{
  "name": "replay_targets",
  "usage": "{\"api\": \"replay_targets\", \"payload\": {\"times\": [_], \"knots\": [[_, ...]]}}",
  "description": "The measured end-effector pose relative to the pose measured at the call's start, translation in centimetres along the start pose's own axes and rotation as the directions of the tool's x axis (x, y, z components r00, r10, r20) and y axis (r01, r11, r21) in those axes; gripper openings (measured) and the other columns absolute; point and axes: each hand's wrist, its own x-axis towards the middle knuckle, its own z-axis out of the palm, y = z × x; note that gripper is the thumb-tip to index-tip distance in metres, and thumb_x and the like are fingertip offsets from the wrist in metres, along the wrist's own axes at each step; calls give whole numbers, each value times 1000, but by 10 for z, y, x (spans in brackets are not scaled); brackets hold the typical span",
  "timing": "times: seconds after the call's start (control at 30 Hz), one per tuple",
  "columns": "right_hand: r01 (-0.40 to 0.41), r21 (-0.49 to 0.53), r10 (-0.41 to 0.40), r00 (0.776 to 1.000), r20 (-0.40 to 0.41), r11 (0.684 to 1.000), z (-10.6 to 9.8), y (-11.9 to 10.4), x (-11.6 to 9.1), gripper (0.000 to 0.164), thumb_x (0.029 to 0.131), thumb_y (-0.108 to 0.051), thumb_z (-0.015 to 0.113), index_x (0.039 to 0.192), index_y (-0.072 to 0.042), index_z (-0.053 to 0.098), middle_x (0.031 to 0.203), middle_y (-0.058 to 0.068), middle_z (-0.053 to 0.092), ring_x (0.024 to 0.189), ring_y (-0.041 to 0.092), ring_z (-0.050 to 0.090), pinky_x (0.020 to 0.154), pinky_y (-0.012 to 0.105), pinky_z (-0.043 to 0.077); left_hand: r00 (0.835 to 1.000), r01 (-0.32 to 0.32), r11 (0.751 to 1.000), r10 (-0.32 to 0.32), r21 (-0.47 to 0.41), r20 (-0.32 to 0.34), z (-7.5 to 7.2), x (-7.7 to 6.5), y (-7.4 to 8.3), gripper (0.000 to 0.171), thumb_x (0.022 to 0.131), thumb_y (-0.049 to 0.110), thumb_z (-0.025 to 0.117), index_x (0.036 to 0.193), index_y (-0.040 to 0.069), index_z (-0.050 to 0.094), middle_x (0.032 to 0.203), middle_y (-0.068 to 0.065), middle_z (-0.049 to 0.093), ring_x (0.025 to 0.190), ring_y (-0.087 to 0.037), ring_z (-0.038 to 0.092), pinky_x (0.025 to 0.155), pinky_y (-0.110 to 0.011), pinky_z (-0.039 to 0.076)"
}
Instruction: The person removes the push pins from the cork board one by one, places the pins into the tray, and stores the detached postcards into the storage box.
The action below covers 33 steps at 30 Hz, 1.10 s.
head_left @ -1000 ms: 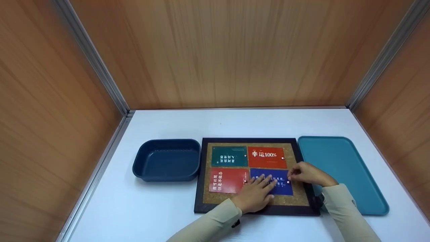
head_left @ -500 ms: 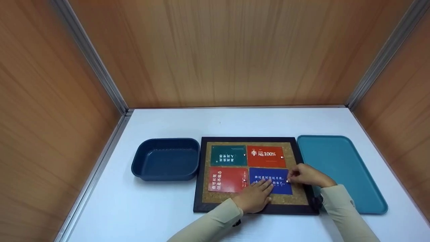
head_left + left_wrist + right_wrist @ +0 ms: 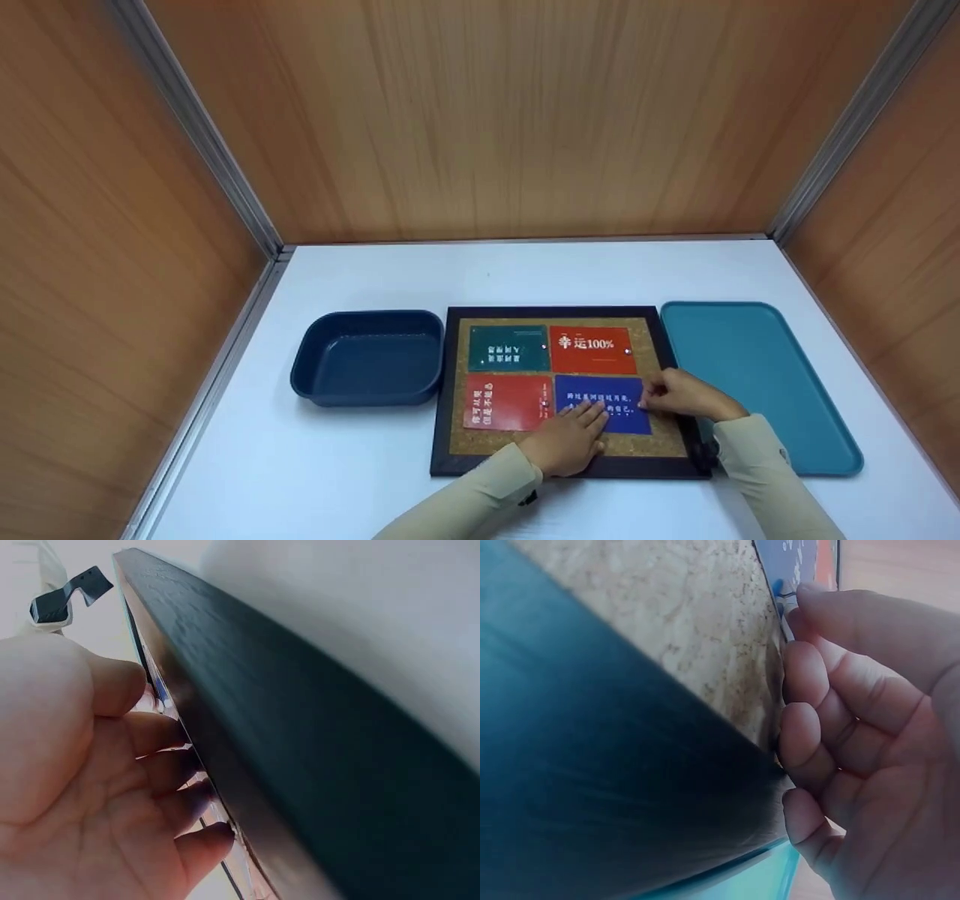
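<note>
A black-framed cork board (image 3: 570,444) lies on the white table with several printed cards on it. My left hand (image 3: 568,441) rests with straight fingers on the blue card (image 3: 600,385) at the lower right, covering part of its lettering. At that card's right edge, my right hand (image 3: 682,391) pinches a small pushpin between thumb and forefinger; the fingertips hide most of it. In the right wrist view, a thin dark shaft shows beside the thumb tip. A green card (image 3: 506,341), an orange-red card (image 3: 592,361) and a red card (image 3: 506,412) each carry a shiny pin.
A deep navy basin (image 3: 367,367) stands left of the board, close to its frame. Along the right side lies a flat teal tray (image 3: 757,360), partly under the right forearm. Wood-grain panels (image 3: 480,120) close in the table at the back and sides.
My left hand's fingers have drawn together and back toward me, uncovering more of the blue card's lettering. My right fingertips have closed over the pin, which showed beside them before.
</note>
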Motion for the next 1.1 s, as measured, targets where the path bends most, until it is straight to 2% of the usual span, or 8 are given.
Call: {"api": "replay_targets", "payload": {"times": [0.37,0.7,1.1], "knots": [[-40,-8,40,999,-9,999,0,-2,1,18,90,-19,65,79,-5,67,66,-1,59,54,10,49,46,21,39,1000,-2,1000,2,-2,10,-2,-1,-2,53,104,44,26,154,25,22,160,10,16,148,-10,17,119,-26,23],[-13,-21,13,1000,-3,1000,3,-2,1,20,90,-18,65,73,-9,62,63,-5,53,53,8,47,46,20,37,1000,-9,1000,9,21,1,0,-1,-1,53,104,43,27,154,23,24,161,8,18,148,-11,19,119,-27,25],[13,-24,-12,1000,14,1000,1,-4,1,19,92,-17,63,76,-7,60,65,-4,53,56,9,48,47,20,37,1000,-11,1000,11,21,-2,1,1,-2,54,104,45,28,153,24,24,160,10,18,147,-10,19,118,-26,26]]}}
